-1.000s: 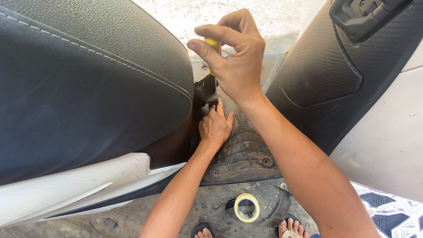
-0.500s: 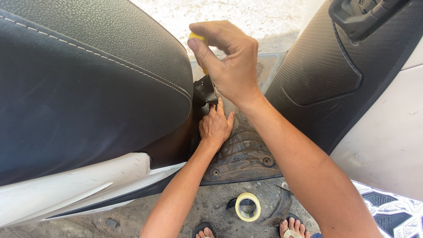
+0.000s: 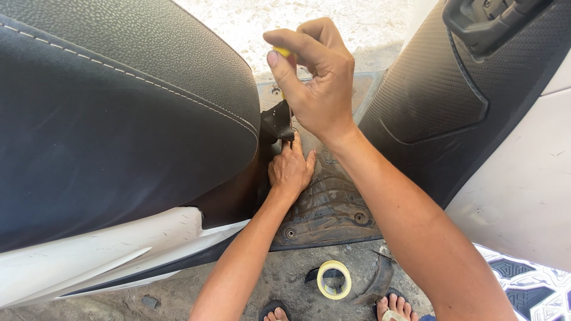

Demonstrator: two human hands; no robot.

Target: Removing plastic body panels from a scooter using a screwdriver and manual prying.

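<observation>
Screwdriver (image 3: 284,71) — its yellow handle end shows above the right hand (image 3: 318,83), whose fingers are closed round it, the thin shaft running down from the palm to a black plastic part (image 3: 276,122) at the front of the scooter seat (image 3: 119,119). The left hand (image 3: 290,169) lies just below the right, fingers loosely curled and pressed against that black part at the shaft's tip; whether it grips anything cannot be told. Under the left hand is the ribbed scooter footboard (image 3: 333,208). Nearer the body than both hands — on the concrete ground (image 3: 273,285) — lies a roll of yellowish tape (image 3: 333,279), between two sandalled feet.
</observation>
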